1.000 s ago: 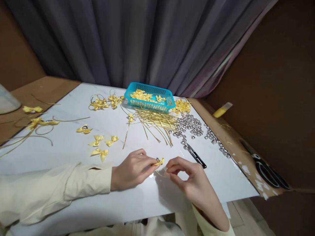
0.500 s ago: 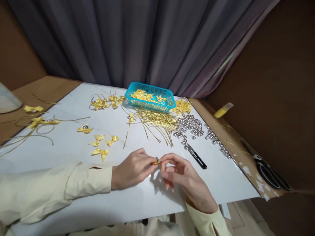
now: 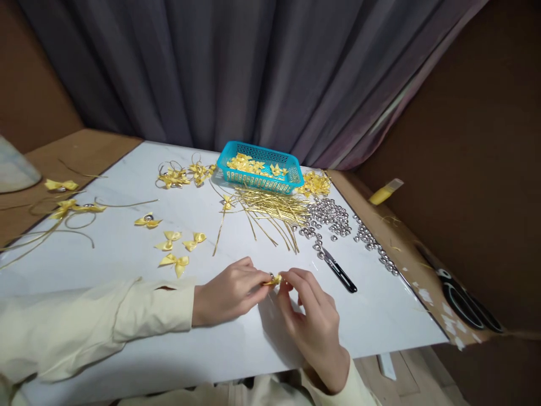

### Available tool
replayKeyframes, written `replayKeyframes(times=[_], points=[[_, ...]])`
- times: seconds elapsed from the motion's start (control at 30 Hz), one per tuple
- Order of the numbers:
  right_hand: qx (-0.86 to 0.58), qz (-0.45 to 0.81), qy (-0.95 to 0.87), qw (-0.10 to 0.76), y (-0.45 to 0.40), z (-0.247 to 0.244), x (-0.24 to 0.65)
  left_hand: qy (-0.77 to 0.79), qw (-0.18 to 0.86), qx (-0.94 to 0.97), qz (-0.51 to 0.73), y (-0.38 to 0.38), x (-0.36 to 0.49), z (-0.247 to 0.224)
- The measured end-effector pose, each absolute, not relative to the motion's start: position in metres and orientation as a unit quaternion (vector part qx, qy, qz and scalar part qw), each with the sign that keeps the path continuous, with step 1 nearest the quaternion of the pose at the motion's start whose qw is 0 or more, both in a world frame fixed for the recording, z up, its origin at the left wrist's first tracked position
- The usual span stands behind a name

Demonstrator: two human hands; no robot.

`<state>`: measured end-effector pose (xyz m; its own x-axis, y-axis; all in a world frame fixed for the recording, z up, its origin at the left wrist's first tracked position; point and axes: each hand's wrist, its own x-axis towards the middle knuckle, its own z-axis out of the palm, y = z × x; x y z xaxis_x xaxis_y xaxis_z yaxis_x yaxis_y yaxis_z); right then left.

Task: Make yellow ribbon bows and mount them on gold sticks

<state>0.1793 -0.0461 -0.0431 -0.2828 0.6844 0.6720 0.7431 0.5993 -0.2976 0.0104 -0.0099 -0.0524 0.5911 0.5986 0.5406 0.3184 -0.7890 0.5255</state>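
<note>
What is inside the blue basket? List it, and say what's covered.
Inside the blue basket are yellow ribbon bows, heaped toward the left, with a few toward the right. Whatever lies beneath the heap is hidden.

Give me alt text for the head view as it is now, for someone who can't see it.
A left hand pinches a yellow bow above a white table, the right hand close at its other end. Beyond lie loose bows, gold ties, silver beads and a black cutter; a blue basket of bows stands at the back.
</note>
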Motion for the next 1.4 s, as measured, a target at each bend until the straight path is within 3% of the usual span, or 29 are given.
replayKeyframes(times=[0.2, 0.63, 1.1, 1.4], points=[[-0.432, -0.038, -0.813, 0.388, -0.044, -0.038, 0.185, 0.267, 0.183, 0.873, 0.364, -0.01, 0.011, -0.053], [-0.459, 0.17, -0.796, 0.356, -0.039, -0.018, 0.196, 0.197, 0.11, 0.908, 0.354, -0.011, 0.011, -0.055], [-0.43, 0.15, -0.839, 0.298, -0.052, -0.009, 0.204, 0.213, 0.136, 0.887, 0.386, -0.011, 0.012, -0.054], [-0.415, 0.127, -0.83, 0.351, -0.048, -0.013, 0.197, 0.184, 0.112, 0.915, 0.341, -0.011, 0.009, -0.054]])
